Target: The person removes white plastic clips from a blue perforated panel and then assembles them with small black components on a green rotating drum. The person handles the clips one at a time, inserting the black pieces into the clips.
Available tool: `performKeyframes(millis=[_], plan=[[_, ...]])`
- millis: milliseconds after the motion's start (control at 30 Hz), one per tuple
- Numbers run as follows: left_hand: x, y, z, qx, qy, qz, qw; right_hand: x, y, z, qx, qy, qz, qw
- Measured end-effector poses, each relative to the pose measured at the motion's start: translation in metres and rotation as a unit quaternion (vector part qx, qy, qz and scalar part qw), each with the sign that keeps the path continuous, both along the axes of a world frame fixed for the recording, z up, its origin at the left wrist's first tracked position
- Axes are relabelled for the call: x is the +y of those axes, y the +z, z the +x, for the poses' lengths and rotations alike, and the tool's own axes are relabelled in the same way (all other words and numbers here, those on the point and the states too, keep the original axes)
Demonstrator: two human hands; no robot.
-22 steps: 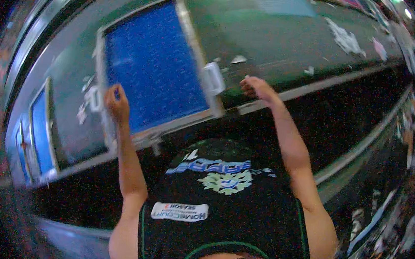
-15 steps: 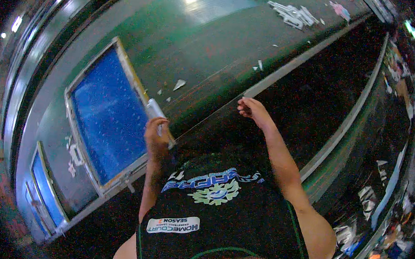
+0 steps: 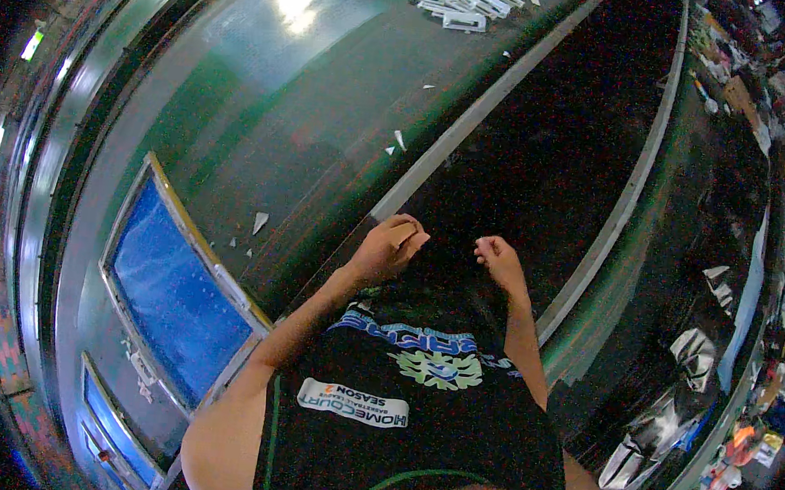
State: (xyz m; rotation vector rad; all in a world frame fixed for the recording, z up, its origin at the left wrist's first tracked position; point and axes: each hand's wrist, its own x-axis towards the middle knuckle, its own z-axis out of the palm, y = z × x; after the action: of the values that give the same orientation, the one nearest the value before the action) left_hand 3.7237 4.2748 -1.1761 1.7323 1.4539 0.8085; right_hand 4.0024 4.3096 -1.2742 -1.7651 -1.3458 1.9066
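Observation:
My left hand (image 3: pixel 388 250) is over the near edge of the green belt (image 3: pixel 327 137), its fingers curled. A small tan patch shows at its fingertips, and I cannot tell whether that is a held piece. To its right, my right hand (image 3: pixel 504 266) hangs over the dark gap with its fingers pressed together; anything in them is hidden. Left of my left forearm, a blue panel in a pale frame (image 3: pixel 179 282) lies on the belt. Beyond it lies a white pointed scrap (image 3: pixel 260 223).
A pile of white strips (image 3: pixel 466 7) lies farther up the belt. A metal rail (image 3: pixel 459 129) borders the dark gap (image 3: pixel 559 157). Silvery crumpled wrappers (image 3: pixel 641 449) and mixed litter (image 3: pixel 738 453) lie at the right. Another blue framed panel (image 3: pixel 119 436) is at lower left.
My left hand has left the panel's corner and come right, near my right hand. The white piece beside it there no longer shows. The view has turned, shifting the belt's things leftward.

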Motion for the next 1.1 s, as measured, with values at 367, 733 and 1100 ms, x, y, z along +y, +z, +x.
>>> performKeyframes(millis=[367, 733, 1100], plan=[[0.050, -0.003, -0.007, -0.034, -0.020, -0.041, 0.998, 0.003, 0.053, 0.009, -0.061, 0.214, 0.177, 0.959], [0.060, -0.011, -0.019, -0.211, 0.182, -0.067, 0.958, 0.142, 0.114, -0.022, -0.069, 0.327, 0.378, 0.863], [0.020, 0.028, -0.021, -0.085, 0.353, -0.063, 0.929, 0.254, 0.132, -0.138, -0.148, 0.292, 0.625, 0.709]])
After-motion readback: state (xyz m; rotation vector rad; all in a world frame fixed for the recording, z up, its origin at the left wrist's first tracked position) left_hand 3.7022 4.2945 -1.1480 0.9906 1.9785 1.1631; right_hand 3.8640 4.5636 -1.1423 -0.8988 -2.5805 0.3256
